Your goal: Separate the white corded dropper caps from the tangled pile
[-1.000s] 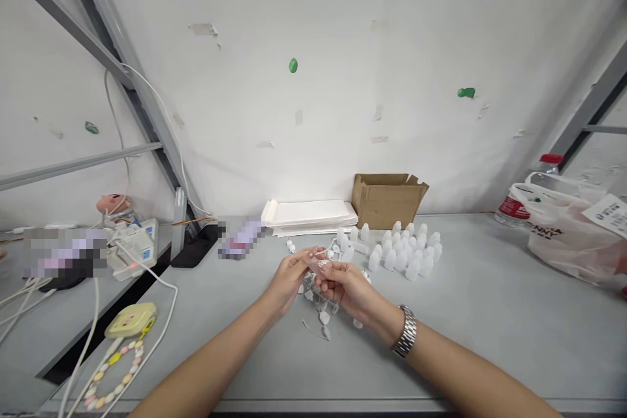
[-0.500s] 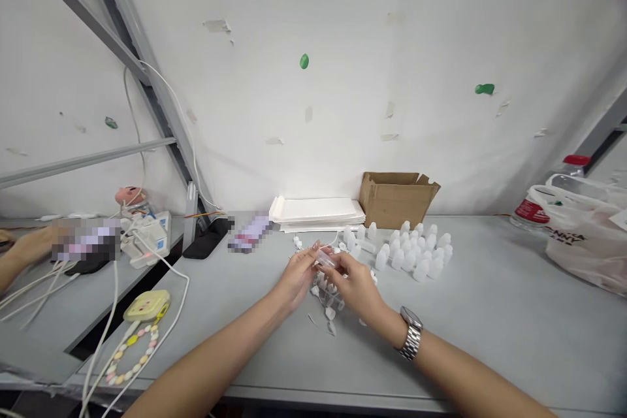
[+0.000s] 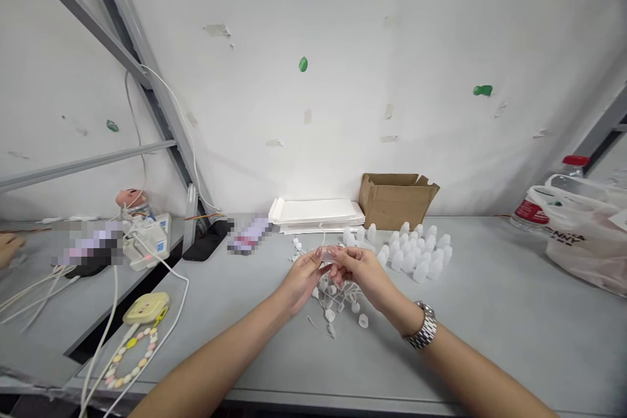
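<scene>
Your left hand (image 3: 304, 274) and right hand (image 3: 361, 272) meet above the grey table (image 3: 490, 326), fingertips pinched together on a small clear piece (image 3: 329, 255) held between them. Just below lies a scatter of small white caps (image 3: 337, 304). Beyond your right hand stands a cluster of white bottles (image 3: 414, 251); farther back, a cardboard box (image 3: 396, 199) and a stack of white sheets (image 3: 317, 212) sit against the wall.

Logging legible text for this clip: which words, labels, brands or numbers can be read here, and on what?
"NNY": the only clear letters, a partly hidden dark print on the white plastic bag.
Red label on the water bottle: too small to read.
Blue sticker on the white device: too small to read.
Cardboard box, small white bottles: no text visible.
</scene>
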`<state>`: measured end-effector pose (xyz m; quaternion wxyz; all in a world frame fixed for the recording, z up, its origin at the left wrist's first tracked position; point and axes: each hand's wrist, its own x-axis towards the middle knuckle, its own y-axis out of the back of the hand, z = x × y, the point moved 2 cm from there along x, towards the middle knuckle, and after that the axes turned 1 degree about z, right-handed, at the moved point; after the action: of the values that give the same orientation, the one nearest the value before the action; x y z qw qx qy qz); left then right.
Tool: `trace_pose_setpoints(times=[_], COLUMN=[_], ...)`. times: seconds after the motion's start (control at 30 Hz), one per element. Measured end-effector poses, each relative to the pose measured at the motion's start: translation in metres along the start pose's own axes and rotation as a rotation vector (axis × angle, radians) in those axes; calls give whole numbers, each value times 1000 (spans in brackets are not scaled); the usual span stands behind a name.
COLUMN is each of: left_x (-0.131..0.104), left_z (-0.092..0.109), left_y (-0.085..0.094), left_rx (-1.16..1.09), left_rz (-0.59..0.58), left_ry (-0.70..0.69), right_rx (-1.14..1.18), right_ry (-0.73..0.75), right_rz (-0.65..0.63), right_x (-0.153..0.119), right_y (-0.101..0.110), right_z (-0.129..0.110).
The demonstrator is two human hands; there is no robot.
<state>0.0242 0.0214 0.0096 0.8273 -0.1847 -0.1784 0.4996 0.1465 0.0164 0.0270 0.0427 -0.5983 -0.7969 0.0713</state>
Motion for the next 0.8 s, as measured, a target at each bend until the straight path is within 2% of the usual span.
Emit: trace_pose_setpoints(times=[0.1,0.23,0.3,0.37,0.47,0.6,0.7,0.8], left_x=[0,-3,-4,-5,-6,-6,-7,-8], left_z=[4,13,16,17,17,16,15,14], left_y=[5,6,5,3,1,3,3,2], left_rx=[76,135,122,76,2,29,61,13], left_rz=[63,108,129,137,149,209,247,250], left_ry=[-25,-39,-17,8,-3,-55,-99,-108], right_rx=[-186,-531,-619,-617,-516,-419,-500,-663], right_ry=[65,355,456,469,396,344,422,582], right_rz=[12,190,219,217,205,187,222,278], right_x=[1,-4,-7,-8,-8,-8,-10,-14], right_y=[2,4,2,1,0,-2,-4,-5], right_z=[1,3,4,5,8,10,11,12])
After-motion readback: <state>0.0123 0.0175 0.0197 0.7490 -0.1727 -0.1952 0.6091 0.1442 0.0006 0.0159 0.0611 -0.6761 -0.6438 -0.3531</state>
